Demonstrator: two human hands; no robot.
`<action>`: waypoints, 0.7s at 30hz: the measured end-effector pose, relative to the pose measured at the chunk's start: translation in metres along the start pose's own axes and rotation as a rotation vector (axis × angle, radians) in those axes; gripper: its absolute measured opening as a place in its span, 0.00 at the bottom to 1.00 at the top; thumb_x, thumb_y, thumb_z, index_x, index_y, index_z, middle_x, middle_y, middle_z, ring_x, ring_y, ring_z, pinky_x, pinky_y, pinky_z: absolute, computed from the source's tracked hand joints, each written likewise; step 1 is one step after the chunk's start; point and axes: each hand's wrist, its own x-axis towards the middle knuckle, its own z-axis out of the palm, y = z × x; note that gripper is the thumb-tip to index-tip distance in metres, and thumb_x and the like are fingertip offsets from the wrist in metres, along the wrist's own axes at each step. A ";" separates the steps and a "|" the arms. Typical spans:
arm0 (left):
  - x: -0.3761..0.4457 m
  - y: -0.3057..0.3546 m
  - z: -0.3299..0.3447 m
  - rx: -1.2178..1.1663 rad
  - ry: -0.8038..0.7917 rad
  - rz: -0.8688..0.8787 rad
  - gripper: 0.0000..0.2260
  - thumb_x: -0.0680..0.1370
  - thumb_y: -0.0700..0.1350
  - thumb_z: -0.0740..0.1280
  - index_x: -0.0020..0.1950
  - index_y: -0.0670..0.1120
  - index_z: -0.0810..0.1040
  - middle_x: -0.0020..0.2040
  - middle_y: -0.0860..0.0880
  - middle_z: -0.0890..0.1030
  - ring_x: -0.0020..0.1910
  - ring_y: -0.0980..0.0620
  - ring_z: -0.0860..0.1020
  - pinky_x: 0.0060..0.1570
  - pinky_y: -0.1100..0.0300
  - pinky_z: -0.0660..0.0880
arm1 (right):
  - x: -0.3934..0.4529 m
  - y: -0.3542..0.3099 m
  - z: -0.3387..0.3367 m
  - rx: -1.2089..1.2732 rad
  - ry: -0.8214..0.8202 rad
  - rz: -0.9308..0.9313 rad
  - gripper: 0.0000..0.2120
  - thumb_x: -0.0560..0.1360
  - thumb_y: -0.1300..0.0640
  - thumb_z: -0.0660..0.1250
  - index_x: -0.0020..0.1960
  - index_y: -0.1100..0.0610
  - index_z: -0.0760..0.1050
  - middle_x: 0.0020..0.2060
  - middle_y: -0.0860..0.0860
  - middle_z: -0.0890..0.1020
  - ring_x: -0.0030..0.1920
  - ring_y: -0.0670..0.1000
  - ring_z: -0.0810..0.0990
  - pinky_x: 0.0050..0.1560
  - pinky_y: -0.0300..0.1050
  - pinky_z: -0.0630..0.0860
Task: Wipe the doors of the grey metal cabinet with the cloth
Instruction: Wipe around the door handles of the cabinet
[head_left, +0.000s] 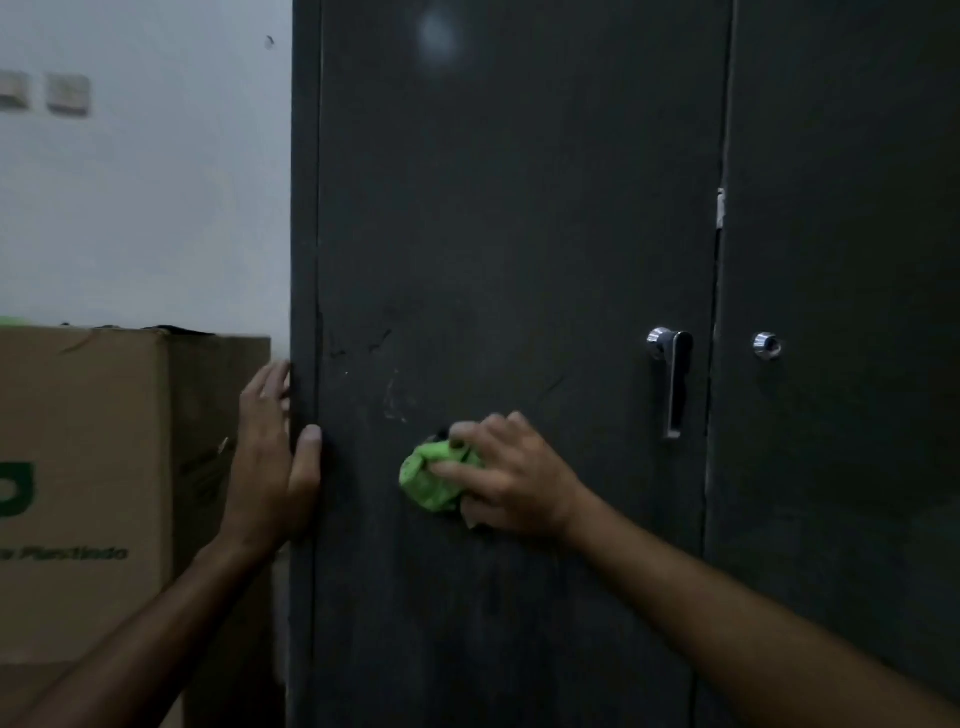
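On the left door (519, 208) of the cabinet (306, 208), low and toward its hinge side, the right hand (511, 480) presses a bunched green cloth (431, 480) flat against the metal. Grip: fingers (457, 470) curled over the wad, pinching it into the palm; most of the cloth sticks out on the thumb-less, leftward side of the grip. The left hand (270, 457) is spread open, holding nothing, palm on the cabinet's outer side edge, thumb wrapped onto the front frame, well left of the cloth. Looks like a brace.

Progress: mid-wipe on the left door, I'd say. Scuffs and pale marks (392, 395) sit just above and left of the grip, so that patch isn't clean yet. The picture is dim and soft, so I can't tell wiped metal from unwiped anywhere else. The right door (841, 260), far right of the grip, shows no sign either way; assume it's still to do, plus the area around the lever handle (672, 379) up and right of the grip, and the round lock (768, 345) beyond it.

Orientation: cloth is a crumpled ball, no real long axis, maybe slightly taller than wide. Doors stand vertical, long axis up-down, faces toward the camera, both closed. Handle hangs straight down.

A cardboard box (88, 467) stands left of the bracing hand, beside the cabinet.
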 end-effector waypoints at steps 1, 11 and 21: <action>0.000 0.004 0.000 -0.078 -0.020 -0.059 0.31 0.79 0.44 0.61 0.83 0.46 0.59 0.78 0.45 0.63 0.72 0.65 0.66 0.72 0.69 0.66 | 0.014 0.014 -0.005 -0.018 0.047 0.060 0.21 0.71 0.49 0.70 0.63 0.51 0.81 0.62 0.59 0.76 0.51 0.61 0.77 0.50 0.55 0.73; -0.003 0.008 -0.031 -0.351 -0.266 -0.228 0.32 0.81 0.29 0.65 0.78 0.55 0.63 0.66 0.75 0.76 0.65 0.68 0.77 0.55 0.72 0.77 | 0.079 -0.060 0.030 0.087 0.019 0.074 0.24 0.73 0.53 0.68 0.69 0.52 0.76 0.66 0.58 0.68 0.56 0.60 0.73 0.52 0.57 0.71; 0.009 -0.006 -0.040 -0.789 -0.234 -0.598 0.24 0.87 0.47 0.44 0.79 0.52 0.70 0.73 0.54 0.79 0.69 0.50 0.79 0.67 0.48 0.74 | 0.161 -0.025 0.015 0.064 0.256 0.513 0.25 0.71 0.56 0.68 0.68 0.53 0.77 0.64 0.60 0.71 0.54 0.62 0.74 0.51 0.61 0.73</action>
